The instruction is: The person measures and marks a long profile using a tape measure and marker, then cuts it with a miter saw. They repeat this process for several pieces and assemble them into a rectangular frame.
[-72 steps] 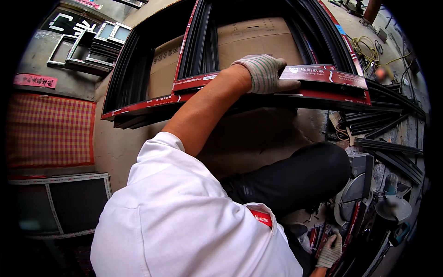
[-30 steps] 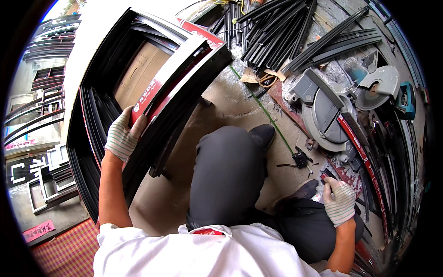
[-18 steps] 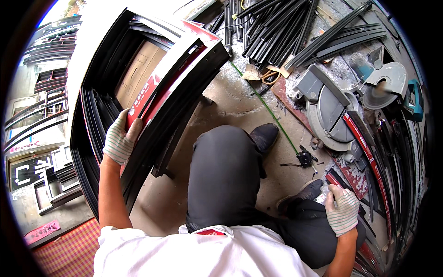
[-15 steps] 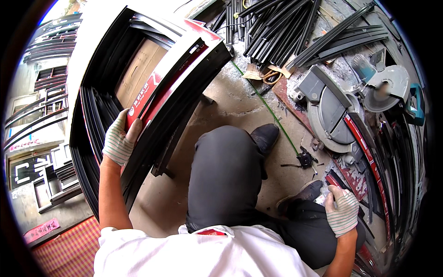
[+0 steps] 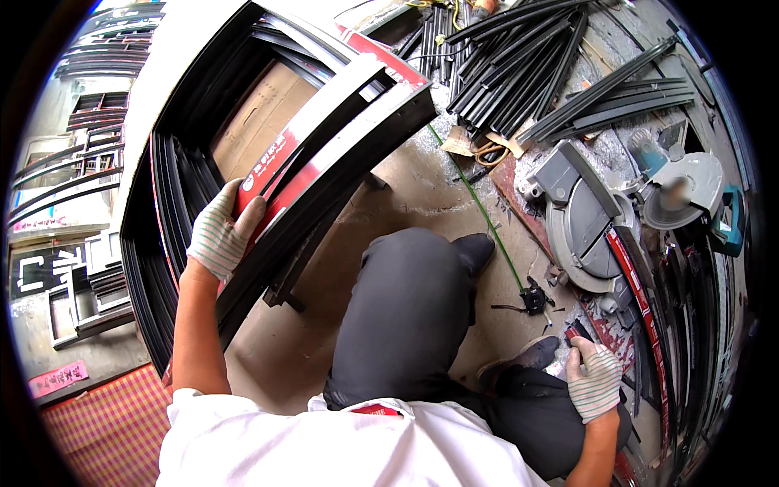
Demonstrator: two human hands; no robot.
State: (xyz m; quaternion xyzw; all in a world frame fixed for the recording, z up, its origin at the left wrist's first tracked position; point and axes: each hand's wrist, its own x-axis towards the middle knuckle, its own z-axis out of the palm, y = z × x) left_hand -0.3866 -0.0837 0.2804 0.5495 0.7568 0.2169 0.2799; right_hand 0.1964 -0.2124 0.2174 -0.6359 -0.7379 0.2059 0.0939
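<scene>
Concrete workshop floor (image 5: 422,187) is lying scattered with black profiles (image 5: 519,73) beside a mitre saw (image 5: 600,219). Left hand (image 5: 217,237) is curling fingers around a red-taped black frame (image 5: 324,154), lifted but unplaced; right hand (image 5: 594,381) is closing on something small, unidentifiable.

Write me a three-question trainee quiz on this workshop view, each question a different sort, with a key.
1. True or false: the left hand grips a black frame piece with a red strip.
2. Multiple choice: the round grey saw lies (A) on the person's right, (B) on the person's left, (C) on the person's lap.
3. Fill in: the right hand wears a striped ____ and rests low, next to the person's dark trouser leg.

Key: 1 true; 2 A; 3 glove.
</scene>
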